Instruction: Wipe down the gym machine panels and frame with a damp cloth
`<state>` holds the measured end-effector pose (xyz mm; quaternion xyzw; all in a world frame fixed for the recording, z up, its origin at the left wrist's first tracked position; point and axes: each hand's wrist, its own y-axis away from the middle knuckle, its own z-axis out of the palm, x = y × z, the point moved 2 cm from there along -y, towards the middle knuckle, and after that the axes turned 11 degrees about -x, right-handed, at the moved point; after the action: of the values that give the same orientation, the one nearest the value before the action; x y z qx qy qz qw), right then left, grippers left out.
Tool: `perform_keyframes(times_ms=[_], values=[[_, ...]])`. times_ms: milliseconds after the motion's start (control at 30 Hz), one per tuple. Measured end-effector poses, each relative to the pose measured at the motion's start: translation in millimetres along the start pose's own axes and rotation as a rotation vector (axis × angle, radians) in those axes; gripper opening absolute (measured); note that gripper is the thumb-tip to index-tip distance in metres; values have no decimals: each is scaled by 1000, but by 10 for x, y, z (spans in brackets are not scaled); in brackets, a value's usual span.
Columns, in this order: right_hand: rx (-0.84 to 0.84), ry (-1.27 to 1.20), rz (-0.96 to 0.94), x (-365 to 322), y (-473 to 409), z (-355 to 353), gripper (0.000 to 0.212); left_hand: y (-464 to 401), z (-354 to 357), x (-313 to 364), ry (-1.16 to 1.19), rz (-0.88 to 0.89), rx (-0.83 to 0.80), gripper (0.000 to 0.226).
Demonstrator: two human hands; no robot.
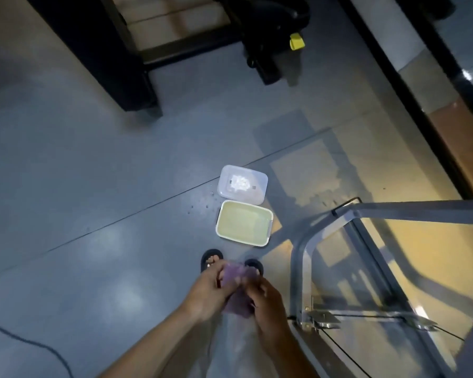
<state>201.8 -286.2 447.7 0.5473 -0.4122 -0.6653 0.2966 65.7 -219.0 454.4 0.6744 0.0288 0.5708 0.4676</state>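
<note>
Down low and close to the camera, two hands meet over a purple cloth. The left hand has its fingers curled round the left side of the cloth. The right hand pinches the right side with bent fingers. The cloth is bunched up between them, in front of the person's legs. Just past the hands, two feet in dark sandals stand on the gray floor.

To the right of the hands is a silver metal frame with a bent corner and a thin black cable running across its lower part.

A little farther on the floor sits a white tub with pale yellow liquid in it. Touching its far side lies a clear lid with white stuff on it. Small wet drops dot the floor just left of them.

Far away at the top stands a black gym machine with a yellow knob.
</note>
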Motion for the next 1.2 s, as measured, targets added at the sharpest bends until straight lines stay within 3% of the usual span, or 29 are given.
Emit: perform_keyframes(times_ms=[67, 100, 200, 267, 300, 400, 500, 600, 667, 733, 800, 900, 1067, 1200], values=[[44, 42, -28, 25, -430, -63, 12, -396, -50, -216, -10, -6, -39, 27], [52, 54, -43, 75, -673, -92, 14, -602, -65, -335, -7, -6, -64, 17], [47, 109, 1, 452, -1476, -250, 45, -1203, -147, -818, 33, -59, -88, 25], [3, 78, 47, 777, -2011, -419, 54, -1580, -224, -1206, 25, -121, -62, 30], [-5, 50, 82, 778, -2165, -446, 51, -1755, -240, -1385, 17, -172, -34, 33], [-7, 10, 141, 928, -2697, -575, 8, -2302, -230, -1917, -43, -305, 20, 66], [12, 159, 115, 1201, -3392, -738, 24, -2836, -184, -2363, -155, -360, 13, 53], [57, 221, 144, 1429, -3960, -791, 23, -3317, -187, -2784, -260, -375, -9, 34], [56, 300, 143, 1550, -4268, -817, 44, -3569, -213, -2988, -286, -375, -14, 25], [40, 354, 116, 1641, -4539, -832, 55, -3780, -242, -3130, -314, -378, -39, 27], [48, 435, 57, 1714, -4776, -858, 45, -3953, -265, -3250, -346, -361, -47, 33], [66, 575, -53, 1759, -5014, -865, 31, -4155, -302, -3399, -474, -321, -66, 37], [117, 681, -107, 1915, -5252, -843, 27, -4423, -303, -3477, -941, -237, -83, 37], [139, 807, -71, 1985, -5361, -855, 27, -4494, -267, -3509, -1156, -214, -129, 33]])
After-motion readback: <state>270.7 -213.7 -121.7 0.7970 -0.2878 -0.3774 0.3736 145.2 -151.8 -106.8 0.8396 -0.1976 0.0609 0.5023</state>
